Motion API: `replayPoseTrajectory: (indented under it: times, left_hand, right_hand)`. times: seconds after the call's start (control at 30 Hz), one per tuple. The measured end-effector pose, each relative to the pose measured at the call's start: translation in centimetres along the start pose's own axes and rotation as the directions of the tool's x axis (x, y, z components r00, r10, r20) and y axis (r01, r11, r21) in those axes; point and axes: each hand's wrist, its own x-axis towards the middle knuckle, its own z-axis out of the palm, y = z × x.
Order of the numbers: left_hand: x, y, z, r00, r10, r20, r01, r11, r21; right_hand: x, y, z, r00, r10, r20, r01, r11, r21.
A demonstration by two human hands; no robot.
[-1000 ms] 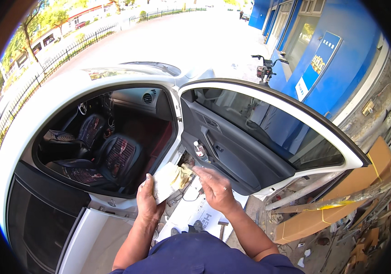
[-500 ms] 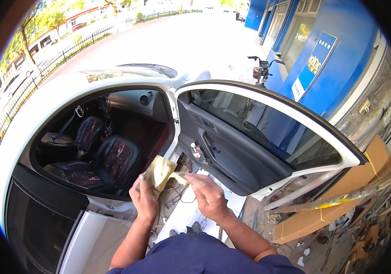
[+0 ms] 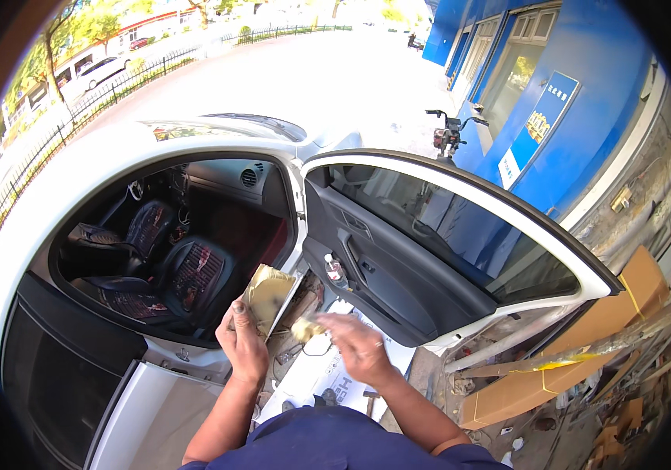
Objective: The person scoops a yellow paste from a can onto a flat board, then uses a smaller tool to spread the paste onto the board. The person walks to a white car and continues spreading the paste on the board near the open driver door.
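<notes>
My left hand [image 3: 243,345] is closed on the lower edge of a flat board [image 3: 268,294], tilted up. Its face is coated with yellowish paste, with a darker patch in the middle, and its edge looks pale. To its right, apart from it, my right hand [image 3: 357,345] is closed with a yellowish, paste-covered piece [image 3: 305,329] at its fingertips. Motion blurs that piece, so its kind does not show. Both hands are between the white car's open front door [image 3: 382,274] and its cabin opening, where dark seats [image 3: 198,270] show.
In the door pocket stands a clear bottle [image 3: 334,269]. White printed sheeting [image 3: 304,374] covers ground below my hands. A long cardboard box [image 3: 563,345], a pole and scattered debris lie to the right. Handlebars [image 3: 449,133] rise beyond the door, beside a blue wall [image 3: 594,117].
My right hand has drawn its yellowish piece away from the board and slightly down. The board has turned, and more of its coated face shows. The view has shifted slightly.
</notes>
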Motion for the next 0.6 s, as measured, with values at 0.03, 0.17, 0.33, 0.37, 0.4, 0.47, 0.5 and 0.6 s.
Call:
replayPoseTrajectory:
  times: [0.03,0.17,0.33,0.37,0.4,0.47,0.5,0.6]
  left_hand:
    - [-0.2,-1.0,-0.6,0.998,-0.058,0.039,0.062,0.988,-0.138]
    - [-1.7,-1.4,-0.5,0.889,-0.395,0.233,0.459,0.783,-0.42]
    - [-2.2,0.0,1.5,0.829,-0.509,0.233,0.547,0.647,-0.531]
    - [-2.2,0.0,1.0,0.831,-0.504,0.235,0.545,0.651,-0.529]
    - [-2.0,0.0,0.5,0.833,-0.5,0.238,0.543,0.654,-0.526]
    - [-1.4,-0.5,0.1,0.838,-0.487,0.246,0.532,0.633,-0.563]
    - [-1.3,-0.7,0.0,0.84,-0.482,0.251,0.529,0.62,-0.579]
    - [-0.8,-0.8,0.3,0.894,-0.396,0.21,0.448,0.766,-0.462]
  right_hand:
    - [0.1,0.6,-0.6,0.99,0.039,-0.133,-0.031,0.998,0.057]
    - [1.3,-0.5,-0.3,0.886,0.393,-0.244,-0.238,0.839,0.489]
    - [0.3,-0.4,0.8,0.997,0.057,-0.058,-0.051,0.995,0.088]
    - [0.3,-0.1,0.5,0.999,-0.039,-0.035,0.039,0.999,-0.001]
    - [0.2,0.4,-0.1,0.999,-0.038,0.031,0.039,0.998,-0.041]
    - [-0.1,1.1,-1.2,0.987,-0.021,0.157,0.041,0.992,-0.122]
    - [0.0,1.0,-1.2,0.993,-0.045,0.109,0.063,0.984,-0.168]
    - [0.7,0.3,-1.3,0.991,-0.061,-0.12,0.029,0.967,-0.252]
